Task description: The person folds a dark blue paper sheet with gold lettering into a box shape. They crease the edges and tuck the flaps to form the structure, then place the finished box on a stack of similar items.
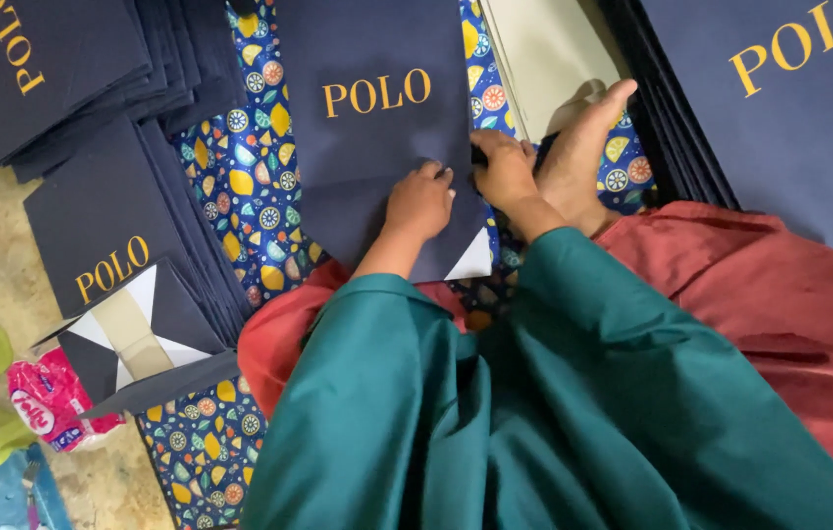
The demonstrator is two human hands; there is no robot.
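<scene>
Green sleeves [495, 412] near camera; left hand [419, 201] clenched, pressing navy bag [377, 147]; right hand [505, 169] pinching its edge. Finished stacks [132, 236] left, one bag still being folded.

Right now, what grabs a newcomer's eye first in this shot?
The navy paper bag with gold lettering at centre, pressed flat on the fruit-patterned cloth by the left hand and right hand. Next, the stacks of matching navy bags fanned out at left and the larger bags at top right. The wearer's green sleeves and red garment fill the lower frame.
</scene>
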